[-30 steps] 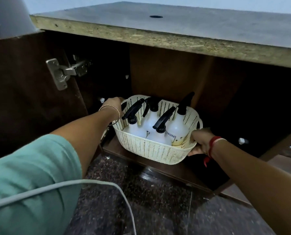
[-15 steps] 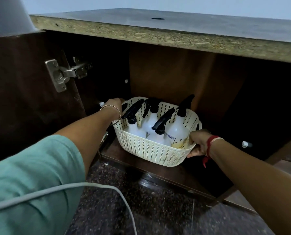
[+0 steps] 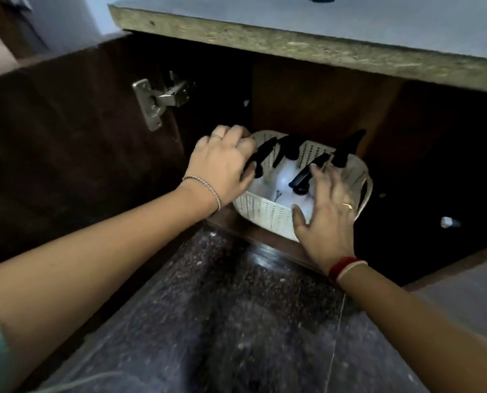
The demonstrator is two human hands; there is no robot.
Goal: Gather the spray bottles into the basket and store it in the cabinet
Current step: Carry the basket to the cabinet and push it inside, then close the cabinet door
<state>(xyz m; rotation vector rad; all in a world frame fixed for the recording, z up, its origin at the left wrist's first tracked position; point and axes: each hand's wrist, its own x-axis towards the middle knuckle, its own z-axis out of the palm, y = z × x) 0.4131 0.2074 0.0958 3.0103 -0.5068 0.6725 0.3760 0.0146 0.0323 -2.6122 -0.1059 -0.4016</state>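
Note:
A cream woven basket [image 3: 260, 207] stands on the bottom shelf inside the dark wooden cabinet [image 3: 316, 95]. Several white spray bottles [image 3: 286, 177] with black trigger heads [image 3: 301, 177] stand upright in it. My left hand [image 3: 222, 163] hovers over the basket's left rim, fingers loosely bent and apart, gripping nothing. Over the basket's near right corner lies my right hand [image 3: 327, 214], fingers spread, hiding part of the rim and the right handle. The image is blurred by motion.
The open cabinet door [image 3: 66, 143] stands at the left with a metal hinge [image 3: 157, 100]. A thick countertop edge [image 3: 293, 43] overhangs the opening. Dark speckled stone floor [image 3: 236, 307] lies below. A small white object [image 3: 449, 222] sits deep in the cabinet at the right.
Both hands have let go of the basket's handles and lifted above its rim with the fingers opened. The basket rests on the shelf. The camera has moved closer and higher.

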